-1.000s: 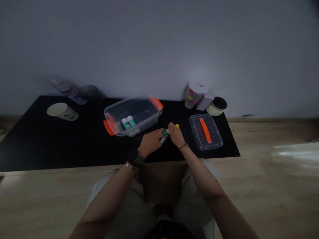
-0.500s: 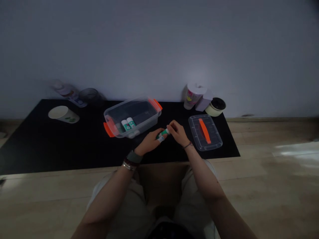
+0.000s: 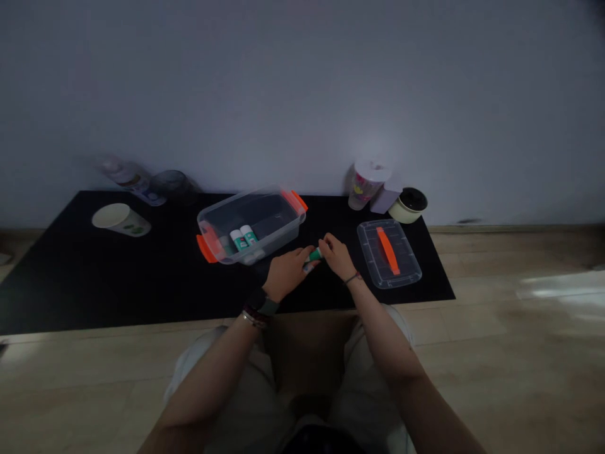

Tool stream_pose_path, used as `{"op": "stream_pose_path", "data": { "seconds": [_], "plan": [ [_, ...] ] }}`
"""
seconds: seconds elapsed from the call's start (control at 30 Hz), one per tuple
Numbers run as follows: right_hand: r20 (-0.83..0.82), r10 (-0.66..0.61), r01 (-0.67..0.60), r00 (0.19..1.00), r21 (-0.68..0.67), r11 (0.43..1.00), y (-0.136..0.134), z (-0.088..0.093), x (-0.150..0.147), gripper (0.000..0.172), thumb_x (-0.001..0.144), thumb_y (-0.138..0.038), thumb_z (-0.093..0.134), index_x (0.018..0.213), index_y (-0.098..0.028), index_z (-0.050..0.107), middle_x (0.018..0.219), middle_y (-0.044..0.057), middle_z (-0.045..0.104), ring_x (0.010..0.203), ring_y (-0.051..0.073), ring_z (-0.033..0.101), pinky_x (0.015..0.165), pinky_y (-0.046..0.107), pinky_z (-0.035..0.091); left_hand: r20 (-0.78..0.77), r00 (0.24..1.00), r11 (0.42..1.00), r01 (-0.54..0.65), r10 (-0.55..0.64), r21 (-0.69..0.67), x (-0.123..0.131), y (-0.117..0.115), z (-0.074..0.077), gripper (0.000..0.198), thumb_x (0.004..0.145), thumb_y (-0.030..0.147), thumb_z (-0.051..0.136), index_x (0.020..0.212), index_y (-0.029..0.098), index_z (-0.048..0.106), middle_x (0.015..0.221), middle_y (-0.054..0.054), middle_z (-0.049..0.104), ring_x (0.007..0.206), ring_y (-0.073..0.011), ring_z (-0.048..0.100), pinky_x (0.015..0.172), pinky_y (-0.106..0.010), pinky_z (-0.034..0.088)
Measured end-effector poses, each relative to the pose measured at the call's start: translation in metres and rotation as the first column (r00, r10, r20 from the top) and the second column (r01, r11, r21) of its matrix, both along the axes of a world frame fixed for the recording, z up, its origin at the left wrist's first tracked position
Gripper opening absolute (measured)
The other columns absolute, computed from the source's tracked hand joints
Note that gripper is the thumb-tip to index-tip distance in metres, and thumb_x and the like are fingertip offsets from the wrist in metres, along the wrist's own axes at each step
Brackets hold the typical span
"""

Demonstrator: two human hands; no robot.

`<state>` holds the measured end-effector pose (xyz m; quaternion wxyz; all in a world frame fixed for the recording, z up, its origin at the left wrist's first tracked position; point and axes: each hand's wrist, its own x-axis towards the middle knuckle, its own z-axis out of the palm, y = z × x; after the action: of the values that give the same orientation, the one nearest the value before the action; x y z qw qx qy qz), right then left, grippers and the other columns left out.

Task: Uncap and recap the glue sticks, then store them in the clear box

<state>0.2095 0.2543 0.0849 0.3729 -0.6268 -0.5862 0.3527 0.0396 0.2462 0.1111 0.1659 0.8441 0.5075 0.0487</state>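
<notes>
Fingers (image 3: 302, 254) pinching green glue stick (image 3: 314, 255) together

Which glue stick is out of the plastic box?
The green-labelled glue stick held between the left hand and right hand; the other two sit inside the clear plastic box.

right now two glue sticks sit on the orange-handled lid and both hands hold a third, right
No: the two glue sticks are in the clear plastic box, not on the orange-handled lid, as the head view shows. The left hand and right hand do hold a third stick.
</notes>
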Motion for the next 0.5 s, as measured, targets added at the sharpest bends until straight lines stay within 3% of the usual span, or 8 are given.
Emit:
{"op": "stream_pose_path", "data": {
  "seconds": [0.17,0.33,0.43,0.5],
  "plan": [
    [-0.147,0.038,-0.027,0.988,0.075,0.997,-0.002,-0.001,0.000,0.037,0.090,-0.055,0.052,0.072,-0.023,0.047,0.062,-0.005,0.044,0.059,0.012,0.043,0.058,0.026,0.032,0.175,0.984,0.994,0.005,0.014,-0.107,-0.004,0.007,-0.006,0.038,0.100,0.042,0.047,0.129,0.020,0.058,0.118,-0.011,0.073,0.105,-0.0277,0.070,0.084,-0.034,0.052],
    [-0.200,0.104,-0.075,0.974,0.145,0.987,-0.004,0.002,-0.001,0.033,0.091,-0.054,0.052,0.082,-0.022,0.055,0.070,-0.003,0.052,0.066,0.013,0.048,0.062,0.026,0.036,0.408,0.913,0.976,0.062,0.029,-0.208,-0.012,0.015,-0.013,0.038,0.098,0.043,0.046,0.123,0.017,0.060,0.108,-0.011,0.074,0.098,-0.0268,0.072,0.085,-0.035,0.052],
    [-0.177,0.125,-0.099,0.976,0.150,0.984,-0.003,0.003,0.000,0.033,0.092,-0.052,0.053,0.079,-0.022,0.053,0.067,-0.004,0.050,0.063,0.012,0.046,0.060,0.026,0.034,0.404,0.914,0.974,0.066,0.028,-0.217,-0.014,0.015,-0.014,0.038,0.098,0.044,0.047,0.123,0.019,0.060,0.108,-0.010,0.075,0.097,-0.0262,0.072,0.085,-0.034,0.052],
    [-0.154,0.120,-0.100,0.981,0.135,0.986,-0.002,0.001,0.002,0.034,0.091,-0.052,0.053,0.075,-0.022,0.051,0.064,-0.005,0.046,0.061,0.012,0.043,0.058,0.026,0.032,0.314,0.949,0.979,0.033,0.032,-0.199,-0.013,0.012,-0.011,0.038,0.099,0.043,0.047,0.126,0.021,0.060,0.111,-0.010,0.075,0.100,-0.0269,0.072,0.085,-0.034,0.052]
  ]
}}
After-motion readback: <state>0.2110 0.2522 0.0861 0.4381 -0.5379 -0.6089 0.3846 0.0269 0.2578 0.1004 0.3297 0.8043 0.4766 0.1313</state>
